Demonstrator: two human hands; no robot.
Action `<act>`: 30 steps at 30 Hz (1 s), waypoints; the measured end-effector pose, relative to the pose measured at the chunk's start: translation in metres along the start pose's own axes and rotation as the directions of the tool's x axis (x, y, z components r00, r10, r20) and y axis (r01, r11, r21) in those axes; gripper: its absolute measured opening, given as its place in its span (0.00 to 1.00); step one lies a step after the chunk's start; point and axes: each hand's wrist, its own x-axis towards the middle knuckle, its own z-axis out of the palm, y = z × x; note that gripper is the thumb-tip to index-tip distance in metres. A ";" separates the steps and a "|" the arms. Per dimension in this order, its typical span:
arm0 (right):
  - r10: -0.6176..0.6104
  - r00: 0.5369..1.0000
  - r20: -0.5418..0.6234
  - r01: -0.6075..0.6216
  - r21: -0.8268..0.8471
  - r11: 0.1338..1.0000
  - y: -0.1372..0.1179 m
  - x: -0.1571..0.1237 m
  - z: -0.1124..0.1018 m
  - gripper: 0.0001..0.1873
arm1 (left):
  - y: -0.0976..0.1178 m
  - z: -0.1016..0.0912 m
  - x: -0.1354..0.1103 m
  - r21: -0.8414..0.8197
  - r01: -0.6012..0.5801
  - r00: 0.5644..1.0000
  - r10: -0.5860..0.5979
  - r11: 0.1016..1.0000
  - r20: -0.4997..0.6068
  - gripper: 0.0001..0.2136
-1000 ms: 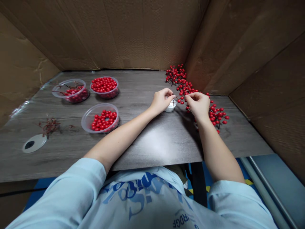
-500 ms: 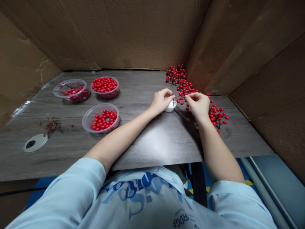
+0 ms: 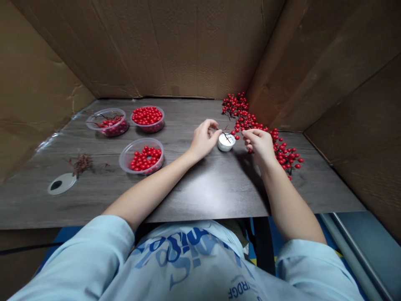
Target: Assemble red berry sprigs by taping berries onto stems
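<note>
Twig (image 3: pixel 226 135) sits pinched in my left grip (image 3: pixel 203 139) above the white cup (image 3: pixel 226 146), my right grip (image 3: pixel 262 146) closed on something unclear, berried sprigs (image 3: pixel 250 121) seemingly finished toward the bench's (image 3: pixel 200 192) back-right corner, loose berries (image 3: pixel 147 113) remaining toward its left edge.

I count three clear tubs (image 3: pixel 124 162), one white cup (image 3: pixel 226 147), one flat disc (image 3: pixel 66 183), two hands (image 3: pixel 200 140). Red berries (image 3: pixel 145 113) are uncountable lol.
</note>
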 end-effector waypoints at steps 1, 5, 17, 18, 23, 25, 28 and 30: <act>0.028 1.000 0.006 -0.028 0.037 0.999 -0.001 -0.002 0.001 0.08 | 0.002 -0.005 -0.003 0.066 -0.078 0.996 0.080 0.995 -0.028 0.09; 0.101 0.994 0.031 -0.103 0.105 0.989 -0.005 -0.008 0.004 0.07 | 0.006 -0.019 -0.015 0.323 -0.422 0.904 0.421 0.847 0.078 0.10; 0.179 0.974 0.140 -0.196 0.120 0.973 -0.007 -0.017 0.012 0.09 | -0.007 -0.033 -0.018 0.590 -0.740 0.591 0.732 0.323 0.340 0.10; 0.186 0.972 0.143 -0.203 0.121 0.972 -0.007 -0.018 0.013 0.09 | -0.008 -0.034 -0.018 0.587 -0.748 0.575 0.743 0.308 0.343 0.09; 0.181 0.967 0.179 -0.198 0.081 0.977 -0.005 -0.020 0.016 0.11 | -0.009 -0.038 -0.020 0.551 -0.766 0.583 0.718 0.331 0.380 0.10; 0.173 0.966 0.191 -0.183 0.035 0.982 -0.003 -0.019 0.015 0.14 | -0.011 -0.037 -0.022 0.553 -0.727 0.643 0.688 0.408 0.337 0.11; 0.142 0.977 0.161 -0.142 -0.010 0.990 -0.004 -0.016 0.014 0.18 | -0.016 -0.032 -0.025 0.499 -0.606 0.768 0.618 0.620 0.165 0.10; 0.074 0.990 0.117 -0.073 -0.006 0.997 -0.008 -0.014 0.014 0.19 | -0.021 -0.028 -0.027 0.365 -0.502 0.849 0.527 0.784 0.036 0.08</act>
